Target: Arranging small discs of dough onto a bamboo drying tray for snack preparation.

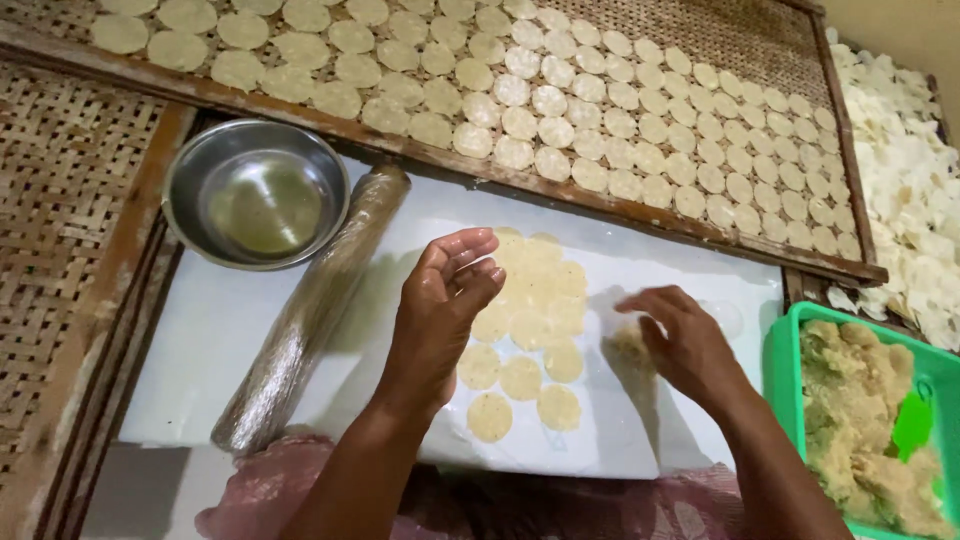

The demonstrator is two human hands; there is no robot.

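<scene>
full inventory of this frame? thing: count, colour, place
dough discs: about a dozen, pale yellow, on the white sheet between the hands
white sheet: one, white, centre
rolling pin: one, plastic-wrapped, left on the sheet
metal bowl: one, silver, upper left
drying rack: one, woven, brown frame, top, rows of pale discs
loose chips: pile, white, far right
green tub: one, lower right, holds beige dough
dough lump: one, beige, under right hand
left hand: raised, fingers open, empty
right hand: on the dough lump
</scene>
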